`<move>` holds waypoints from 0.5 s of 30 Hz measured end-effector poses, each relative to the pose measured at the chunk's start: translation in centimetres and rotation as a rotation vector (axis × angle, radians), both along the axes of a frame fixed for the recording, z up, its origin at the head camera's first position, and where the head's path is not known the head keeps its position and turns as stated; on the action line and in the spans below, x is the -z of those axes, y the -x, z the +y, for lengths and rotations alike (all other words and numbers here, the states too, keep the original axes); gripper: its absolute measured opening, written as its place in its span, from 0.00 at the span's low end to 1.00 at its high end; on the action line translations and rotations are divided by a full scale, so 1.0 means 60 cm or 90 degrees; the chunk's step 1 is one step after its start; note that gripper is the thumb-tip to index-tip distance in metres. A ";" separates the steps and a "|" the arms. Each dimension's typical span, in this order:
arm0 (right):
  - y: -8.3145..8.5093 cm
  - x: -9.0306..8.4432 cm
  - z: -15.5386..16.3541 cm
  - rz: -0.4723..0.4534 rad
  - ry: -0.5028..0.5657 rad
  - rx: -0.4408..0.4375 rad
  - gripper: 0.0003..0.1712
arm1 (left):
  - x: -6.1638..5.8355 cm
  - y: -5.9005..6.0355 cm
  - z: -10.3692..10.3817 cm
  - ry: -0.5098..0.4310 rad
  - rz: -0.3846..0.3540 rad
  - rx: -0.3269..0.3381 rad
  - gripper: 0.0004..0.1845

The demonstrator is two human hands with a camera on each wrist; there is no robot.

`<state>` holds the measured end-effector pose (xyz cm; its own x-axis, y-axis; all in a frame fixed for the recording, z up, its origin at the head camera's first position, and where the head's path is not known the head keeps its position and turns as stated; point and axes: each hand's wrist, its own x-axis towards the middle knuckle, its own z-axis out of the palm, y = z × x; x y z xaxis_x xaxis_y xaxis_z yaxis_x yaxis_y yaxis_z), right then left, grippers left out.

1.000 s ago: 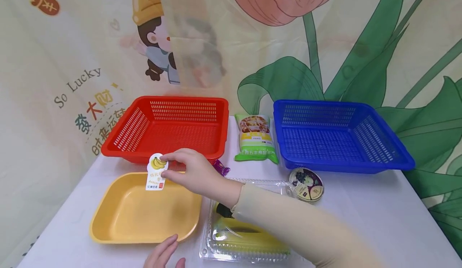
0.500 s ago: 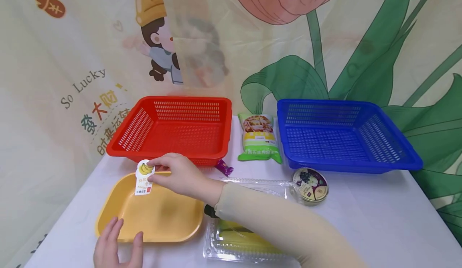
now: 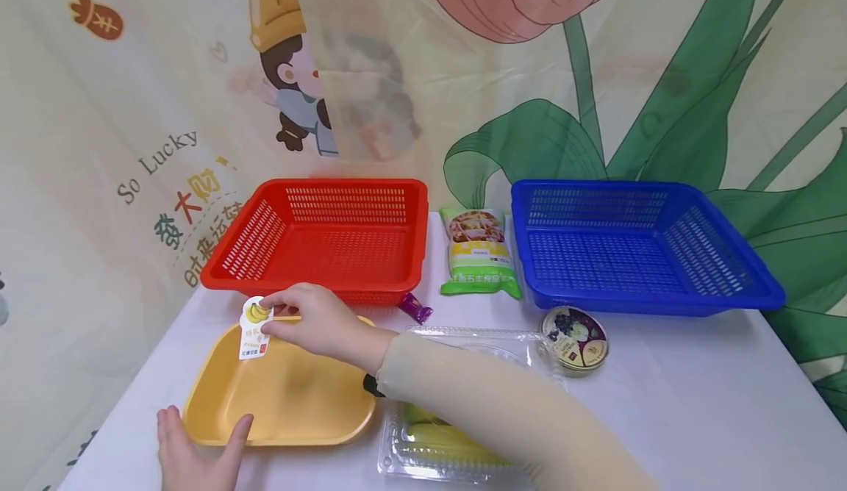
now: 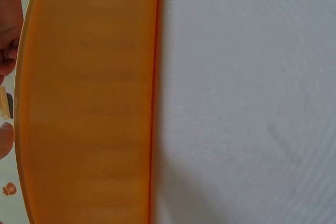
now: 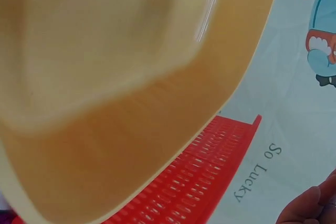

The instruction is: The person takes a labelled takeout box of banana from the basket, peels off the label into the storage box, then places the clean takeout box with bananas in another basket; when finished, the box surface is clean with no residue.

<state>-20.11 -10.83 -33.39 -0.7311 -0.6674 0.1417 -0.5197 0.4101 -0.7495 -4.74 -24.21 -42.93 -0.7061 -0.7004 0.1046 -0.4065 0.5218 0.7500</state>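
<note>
In the head view my right hand pinches a small white card with a banana picture between thumb and fingers. The card is over the far left rim of a yellow plastic basin; whether it touches the rim I cannot tell. My left hand has its fingers spread at the basin's near left corner, its thumb in front of the near rim. Contact there is unclear. Yellow basin wall fills much of the left wrist view. Fingers of the right hand show at the right wrist view's lower corner.
Behind the basin stands a red basket; a blue basket is at right. Between them lie a green food packet and a purple-wrapped sweet. A round tin and a clear box with yellow contents lie nearer.
The right hand has carried the card leftward to the basin's far left rim. The left hand has come up from the bottom edge and moved left, beside the basin. The head view has shifted slightly.
</note>
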 end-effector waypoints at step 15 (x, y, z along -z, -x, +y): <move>0.015 0.030 -0.046 -0.069 -0.082 -0.115 0.19 | 0.002 0.003 -0.013 -0.007 -0.096 0.042 0.56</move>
<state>-21.03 -13.57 -35.20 -0.6048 -0.7960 -0.0251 -0.5130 0.4135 -0.7522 -4.90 -25.02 -43.08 -0.7573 -0.6529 -0.0134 -0.4802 0.5429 0.6890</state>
